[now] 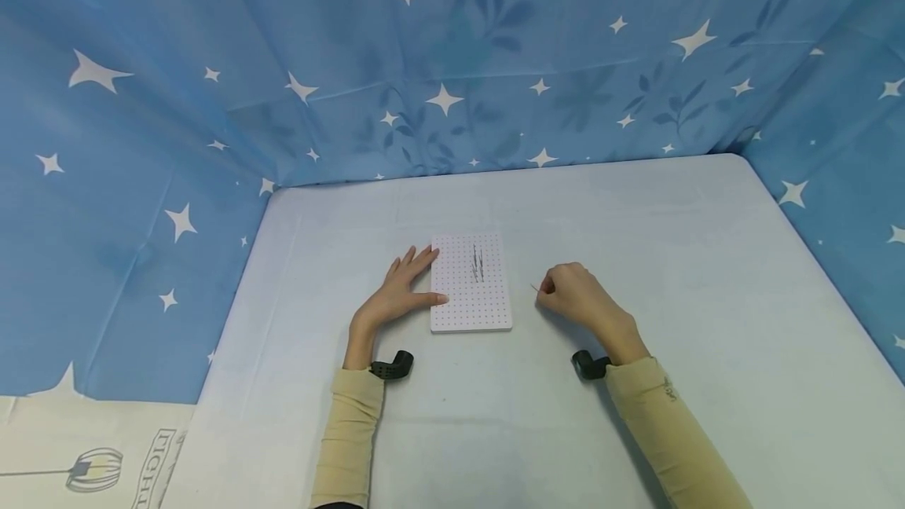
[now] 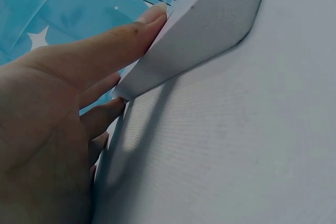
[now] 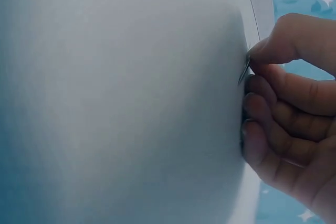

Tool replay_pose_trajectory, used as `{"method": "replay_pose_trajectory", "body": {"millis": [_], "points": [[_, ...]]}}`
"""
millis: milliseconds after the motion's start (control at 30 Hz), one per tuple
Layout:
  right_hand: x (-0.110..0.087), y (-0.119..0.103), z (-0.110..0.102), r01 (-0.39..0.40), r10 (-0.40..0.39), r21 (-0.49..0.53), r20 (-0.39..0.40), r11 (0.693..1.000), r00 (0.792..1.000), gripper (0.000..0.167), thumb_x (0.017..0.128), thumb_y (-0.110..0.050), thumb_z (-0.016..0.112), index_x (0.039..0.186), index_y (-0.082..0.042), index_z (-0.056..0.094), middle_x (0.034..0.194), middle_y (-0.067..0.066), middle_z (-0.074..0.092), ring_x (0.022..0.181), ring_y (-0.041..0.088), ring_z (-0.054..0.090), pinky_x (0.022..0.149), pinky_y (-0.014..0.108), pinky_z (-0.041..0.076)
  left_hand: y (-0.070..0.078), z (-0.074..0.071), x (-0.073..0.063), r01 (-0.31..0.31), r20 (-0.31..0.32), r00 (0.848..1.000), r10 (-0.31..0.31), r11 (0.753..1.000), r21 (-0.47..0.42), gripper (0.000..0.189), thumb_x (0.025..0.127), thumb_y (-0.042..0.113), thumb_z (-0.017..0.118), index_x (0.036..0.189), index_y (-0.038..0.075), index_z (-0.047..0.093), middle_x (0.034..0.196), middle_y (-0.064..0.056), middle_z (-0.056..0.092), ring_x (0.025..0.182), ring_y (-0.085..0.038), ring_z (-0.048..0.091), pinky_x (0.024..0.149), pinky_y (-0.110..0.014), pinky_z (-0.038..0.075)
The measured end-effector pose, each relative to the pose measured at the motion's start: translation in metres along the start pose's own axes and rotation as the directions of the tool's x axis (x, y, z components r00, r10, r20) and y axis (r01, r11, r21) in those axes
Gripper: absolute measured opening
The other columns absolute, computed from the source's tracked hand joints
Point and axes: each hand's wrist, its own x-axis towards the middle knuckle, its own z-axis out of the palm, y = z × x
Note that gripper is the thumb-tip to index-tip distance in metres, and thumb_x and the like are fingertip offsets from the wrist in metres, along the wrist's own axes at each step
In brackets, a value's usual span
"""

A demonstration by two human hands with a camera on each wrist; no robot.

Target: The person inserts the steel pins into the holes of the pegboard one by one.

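Observation:
A white board [image 1: 459,313] dotted with rows of small holes lies flat on the table. Several thin dark needles [image 1: 482,264] stand up from its right half. My left hand [image 1: 399,295] is spread at the board's left side, thumb on the top surface and fingers along the edge. In the left wrist view, the thumb [image 2: 152,17] presses the board's rim near the upright needles. To the right of the board, my right hand [image 1: 576,293] pinches a thin needle [image 3: 244,72] between thumb and index finger, low over the table. Its other fingers are curled in.
The table [image 1: 495,422] has a white cover. Blue curtains [image 1: 396,38] with white stars hang behind it and at both sides. A pale printed cloth [image 1: 42,446] shows at the lower left. Each wrist wears a black camera [image 1: 393,366].

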Motion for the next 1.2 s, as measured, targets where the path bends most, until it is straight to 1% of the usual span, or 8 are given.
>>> {"method": "replay_pose_trajectory", "body": {"millis": [133,267,367,500,733,900,1033,1200], "points": [[0.001,0.008,0.002,-0.007,0.009,0.074,-0.022,0.997,1.0,0.009,0.086,-0.008,0.07,0.082,-0.002,0.076,0.079,0.007,0.072,0.069,0.017,0.062,0.067,0.034,0.055,0.0,0.0,0.0,0.005,0.001,1.0,-0.005,1.0,0.007,0.094,0.09,0.038,0.078,0.166,0.02,0.025,0.173,0.0,0.017,0.162,-0.023,-0.004,0.13,-0.046,-0.009],[0.001,0.012,0.002,-0.001,0.007,0.15,-0.041,0.989,0.999,0.009,0.086,-0.01,0.068,0.084,-0.003,0.074,0.076,0.006,0.071,0.065,0.015,0.06,0.062,0.03,0.051,0.001,-0.001,0.0,0.014,0.007,1.0,-0.014,1.0,0.009,0.094,0.09,0.039,0.079,0.166,0.021,0.025,0.173,0.0,0.016,0.162,-0.022,-0.004,0.13,-0.045,-0.009],[0.002,0.012,0.002,-0.007,0.015,0.189,-0.039,0.982,0.999,0.01,0.086,-0.012,0.068,0.085,-0.003,0.072,0.075,0.005,0.069,0.063,0.014,0.058,0.06,0.028,0.048,0.002,-0.001,-0.001,0.017,0.004,1.0,-0.017,1.0,0.006,0.095,0.09,0.038,0.079,0.166,0.021,0.025,0.173,0.001,0.017,0.162,-0.022,-0.004,0.13,-0.044,-0.009],[0.003,0.011,0.002,-0.019,0.028,0.225,-0.038,0.974,0.999,0.009,0.086,-0.012,0.068,0.085,-0.004,0.071,0.075,0.004,0.067,0.065,0.015,0.056,0.06,0.028,0.047,0.002,-0.001,-0.001,0.015,0.0,1.0,-0.015,1.0,0.008,0.094,0.09,0.038,0.078,0.166,0.021,0.025,0.173,0.0,0.017,0.162,-0.023,-0.004,0.13,-0.045,-0.009],[0.006,0.009,0.002,-0.011,0.025,0.284,-0.045,0.959,0.999,0.006,0.087,-0.01,0.067,0.088,-0.004,0.069,0.079,0.006,0.067,0.07,0.017,0.057,0.061,0.028,0.048,0.002,-0.001,-0.001,0.005,0.006,1.0,-0.005,1.0,-0.007,0.094,0.09,0.037,0.079,0.166,0.02,0.024,0.173,-0.001,0.016,0.162,-0.023,-0.004,0.13,-0.045,-0.009],[0.009,0.009,0.004,0.002,0.012,0.313,-0.044,0.95,0.999,0.006,0.087,-0.011,0.068,0.09,-0.006,0.068,0.081,0.005,0.068,0.07,0.016,0.059,0.062,0.028,0.048,0.0,-0.002,0.0,-0.006,0.012,1.0,0.006,1.0,0.003,0.094,0.091,0.037,0.078,0.166,0.019,0.025,0.173,-0.002,0.016,0.162,-0.025,-0.004,0.13,-0.048,-0.009],[0.012,0.009,0.003,0.018,0.003,0.35,-0.059,0.936,0.998,0.005,0.087,-0.011,0.068,0.091,-0.008,0.068,0.081,0.004,0.067,0.072,0.018,0.058,0.065,0.029,0.048,0.0,-0.003,0.002,-0.02,0.014,1.0,0.02,1.0,0.015,0.092,0.092,0.038,0.077,0.165,0.019,0.025,0.173,-0.003,0.017,0.162,-0.025,-0.004,0.13,-0.048,-0.008],[0.017,0.006,0.003,0.036,-0.009,0.38,-0.071,0.924,0.997,0.004,0.087,-0.01,0.067,0.091,-0.009,0.067,0.081,0.004,0.066,0.074,0.019,0.057,0.065,0.029,0.048,0.0,-0.003,0.002,-0.011,0.016,1.0,0.011,1.0,0.013,0.093,0.091,0.038,0.078,0.165,0.019,0.025,0.173,-0.001,0.017,0.162,-0.023,-0.004,0.13,-0.046,-0.009]]}}
